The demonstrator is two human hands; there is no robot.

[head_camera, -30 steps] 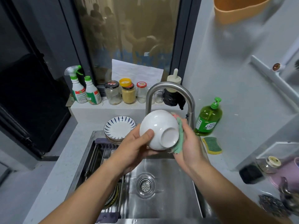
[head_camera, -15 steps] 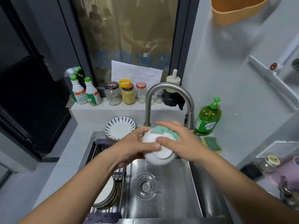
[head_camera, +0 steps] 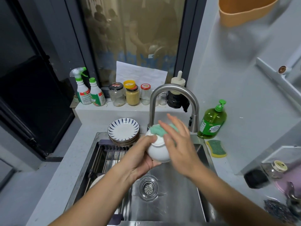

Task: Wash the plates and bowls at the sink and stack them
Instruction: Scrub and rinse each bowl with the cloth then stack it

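White bowl (head_camera: pixel 157 150): held just in front of the faucet (head_camera: pixel 172 88), below its spout, with the base ring turned up toward the camera. Left hand (head_camera: pixel 141 159): clamped on the bowl from the near left, thumb across the base ring, fingers curled underneath. Right hand (head_camera: pixel 179 144): motion-blurred, fingers extended, pressing a green scrubbing cloth (head_camera: pixel 157 130) against the bowl's far side. The two hands meet at the bowl. Stack of blue-patterned plates (head_camera: pixel 123 129): immediately left of the faucet's base. Stainless sink (head_camera: pixel 179 201): below and in front of the faucet, with a drain strainer (head_camera: pixel 148 187) beneath the bowl. Slatted rack (head_camera: pixel 105 155): front left of the faucet, over the sink's left part. Green dish-soap pump bottle (head_camera: pixel 212 121): just right of the faucet. Yellow-and-green sponge (head_camera: pixel 216 148): front right of the faucet. Two cleaner bottles (head_camera: pixel 84 93) and several lidded jars (head_camera: pixel 132 95): on the ledge behind and to the left of the faucet.
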